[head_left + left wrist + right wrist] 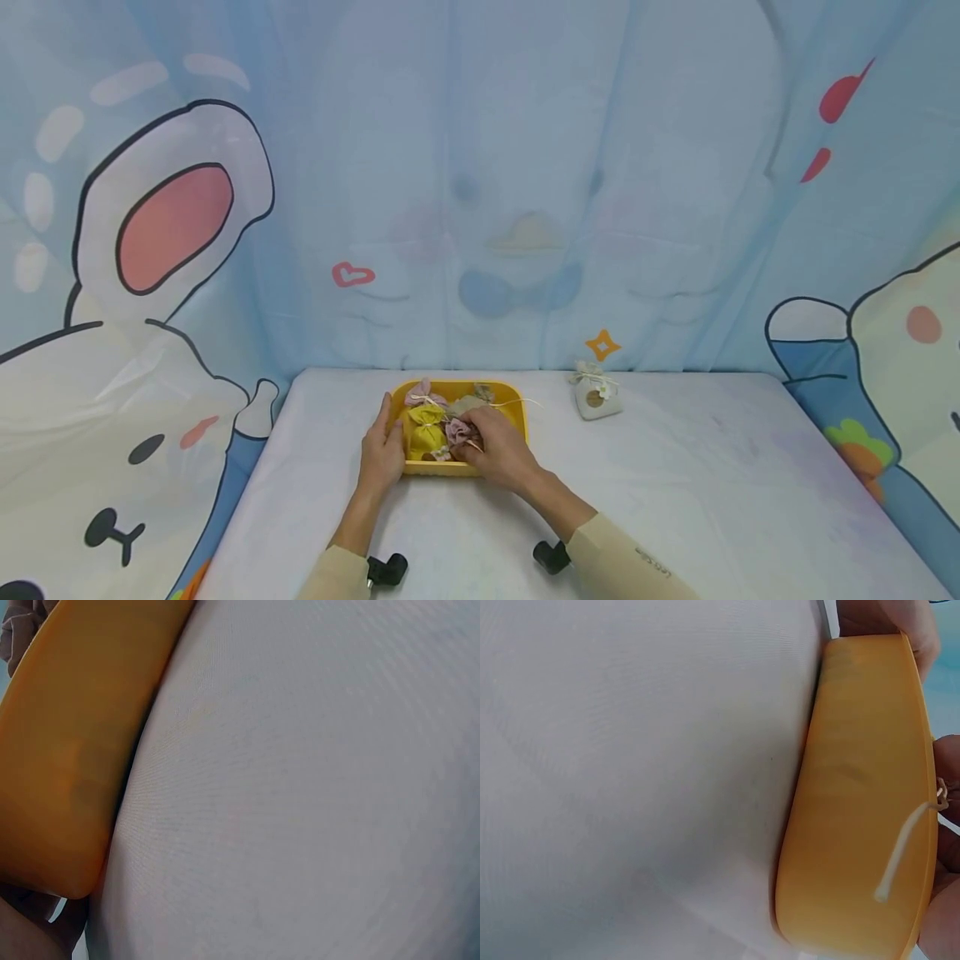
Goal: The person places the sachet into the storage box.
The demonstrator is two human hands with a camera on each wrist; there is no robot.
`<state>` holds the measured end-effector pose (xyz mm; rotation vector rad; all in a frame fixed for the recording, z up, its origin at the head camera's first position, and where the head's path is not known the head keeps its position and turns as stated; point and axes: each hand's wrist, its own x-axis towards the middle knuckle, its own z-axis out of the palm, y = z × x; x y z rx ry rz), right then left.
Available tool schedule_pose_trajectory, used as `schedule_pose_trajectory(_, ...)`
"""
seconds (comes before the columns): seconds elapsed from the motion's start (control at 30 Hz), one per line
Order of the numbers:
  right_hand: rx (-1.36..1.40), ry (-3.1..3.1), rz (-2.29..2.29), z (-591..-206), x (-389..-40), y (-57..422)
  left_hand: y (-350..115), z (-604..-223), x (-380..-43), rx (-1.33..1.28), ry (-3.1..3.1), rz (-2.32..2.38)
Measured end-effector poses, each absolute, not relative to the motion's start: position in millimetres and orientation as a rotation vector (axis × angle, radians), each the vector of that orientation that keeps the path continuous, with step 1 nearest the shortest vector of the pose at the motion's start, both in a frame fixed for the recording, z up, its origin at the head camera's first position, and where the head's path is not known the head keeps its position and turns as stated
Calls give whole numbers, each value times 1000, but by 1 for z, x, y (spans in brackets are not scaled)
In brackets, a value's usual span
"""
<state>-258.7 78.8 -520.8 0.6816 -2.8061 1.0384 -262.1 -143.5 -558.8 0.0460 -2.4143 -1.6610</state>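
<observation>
A yellow tray point(442, 469) stands on the white table and holds several small drawstring pouches. My left hand point(382, 450) grips the tray's left end; in the right wrist view its fingers point(885, 616) wrap that end. My right hand point(501, 450) reaches over the front of the tray and pinches a mauve pouch point(459, 432) at its gathered top. Beside that lie a yellow pouch point(427, 429), a pink pouch point(425, 393) and a greyish pouch point(467, 406), partly covered by my right hand. A pale string point(901, 851) hangs over the tray's front wall.
A white pouch point(597, 398) with a round brown patch and a small flower stands apart, right of the tray near the table's back edge. Behind the table hangs a light blue cartoon curtain point(525, 167). White cloth point(675, 500) covers the tabletop.
</observation>
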Motion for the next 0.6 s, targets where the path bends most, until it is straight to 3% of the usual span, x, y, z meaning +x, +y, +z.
schedule_pose_trajectory(0.6,665,-2696,997,-519,-256,89,-143,-559,-262,38,-2411,-1671)
